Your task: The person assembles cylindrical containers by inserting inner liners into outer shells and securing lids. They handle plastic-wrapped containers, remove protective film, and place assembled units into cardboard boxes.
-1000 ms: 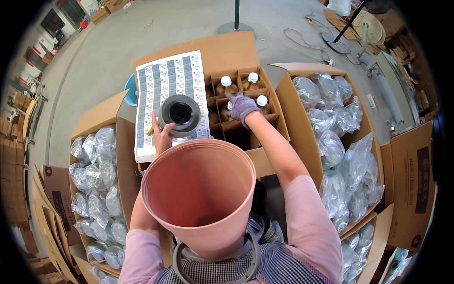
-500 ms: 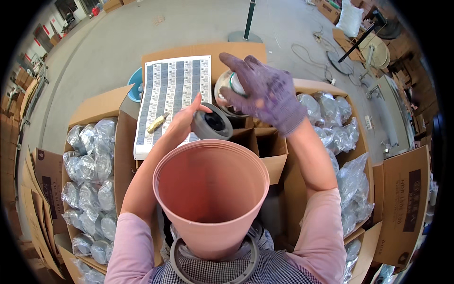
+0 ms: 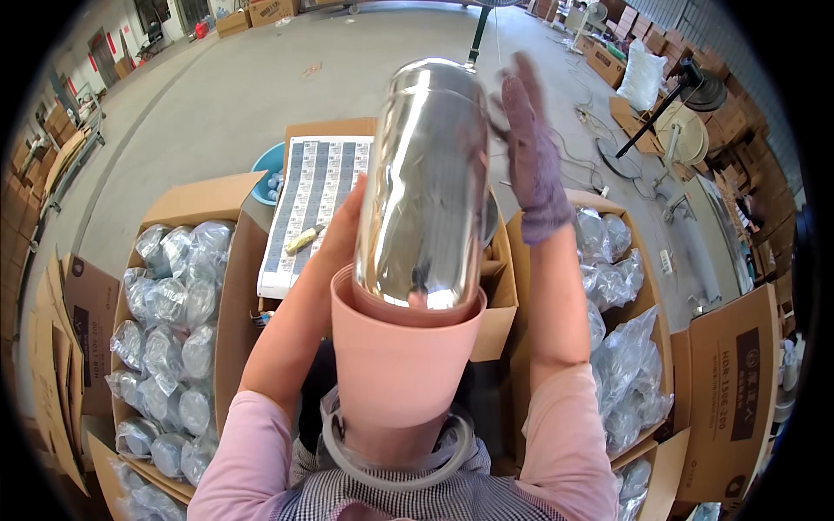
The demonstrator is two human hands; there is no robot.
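Note:
A tall, shiny silver vacuum flask liner (image 3: 421,187) stands with its lower end in the mouth of a pink tapered plastic shell (image 3: 404,365). The shell is upright, close against my body. Along the liner's left side is my bare left hand (image 3: 352,221); its fingers are hidden behind the liner, so I cannot make out its grip. To the right, my right hand (image 3: 534,165), in a purple glove, is raised beside the liner with fingers stretched out, blurred by motion and holding nothing. A pale ring-shaped handle (image 3: 395,482) hangs at the shell's lower end.
Cartons of plastic-wrapped round parts flank me, one at left (image 3: 165,321) and one at right (image 3: 621,347). Ahead lie a printed label sheet (image 3: 308,187) and a small yellow-handled tool (image 3: 302,240) on it. A blue basin (image 3: 269,162) stands behind.
The silver liner now stands in the pink shell, in front of me. My right hand has moved rightward, off the round item it was over. The grey collar in my left hand is out of sight.

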